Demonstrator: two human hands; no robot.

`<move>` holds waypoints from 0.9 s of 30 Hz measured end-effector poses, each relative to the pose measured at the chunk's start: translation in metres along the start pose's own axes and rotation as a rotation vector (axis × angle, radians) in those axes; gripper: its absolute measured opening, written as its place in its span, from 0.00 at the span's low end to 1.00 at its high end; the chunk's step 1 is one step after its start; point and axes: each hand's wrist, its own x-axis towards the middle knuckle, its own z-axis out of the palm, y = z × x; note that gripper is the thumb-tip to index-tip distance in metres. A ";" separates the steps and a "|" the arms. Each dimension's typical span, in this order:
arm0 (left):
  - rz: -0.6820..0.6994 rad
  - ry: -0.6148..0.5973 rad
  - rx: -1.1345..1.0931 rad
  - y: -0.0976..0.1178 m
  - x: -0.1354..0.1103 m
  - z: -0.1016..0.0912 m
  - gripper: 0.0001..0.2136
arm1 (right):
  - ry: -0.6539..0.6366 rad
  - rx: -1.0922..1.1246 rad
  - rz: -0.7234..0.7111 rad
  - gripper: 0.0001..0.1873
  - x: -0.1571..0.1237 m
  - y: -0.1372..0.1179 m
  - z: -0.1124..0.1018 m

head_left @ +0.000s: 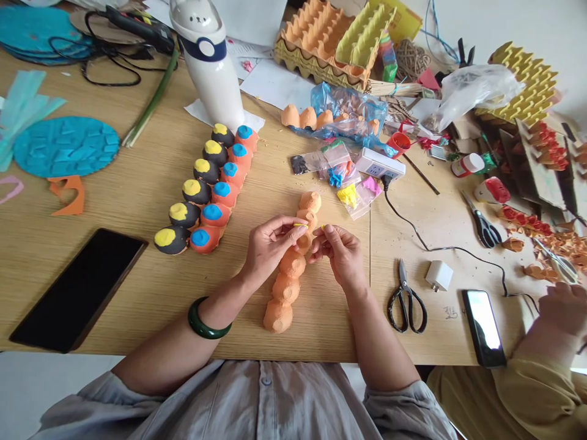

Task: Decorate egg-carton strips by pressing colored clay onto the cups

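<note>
My left hand [274, 243] pinches a small bit of yellow clay [300, 225] between thumb and fingers. Another yellow bit shows at the fingertips of my right hand [338, 249], a short gap away. Both hands are above a plain orange strip of egg-carton cups [287, 287], which lies lengthwise in front of me and is partly hidden by my fingers. To the left stand two finished-looking strips side by side: black cups [195, 190] topped with yellow and orange-red cups [221, 214] topped with blue. An open bag of yellow clay [349, 195] lies beyond my right hand.
A white bottle [213, 79] stands behind the painted strips. A tablet [80, 287] lies at left. On the right are black-handled scissors [404, 300], a white charger [439, 275], a phone [484, 327] and a co-worker's hand [563, 310]. A power strip's cable [413, 235] crosses the table.
</note>
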 end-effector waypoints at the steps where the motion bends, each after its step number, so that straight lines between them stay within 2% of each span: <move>1: 0.005 -0.002 -0.002 0.000 0.000 0.000 0.15 | -0.003 0.000 0.000 0.24 0.000 0.000 0.000; 15: -0.017 0.000 -0.014 0.003 0.000 0.002 0.15 | -0.019 0.023 -0.024 0.20 0.001 0.001 -0.002; 27: -0.011 0.001 0.012 -0.002 0.000 0.001 0.15 | 0.047 -0.012 -0.016 0.24 0.003 0.004 -0.001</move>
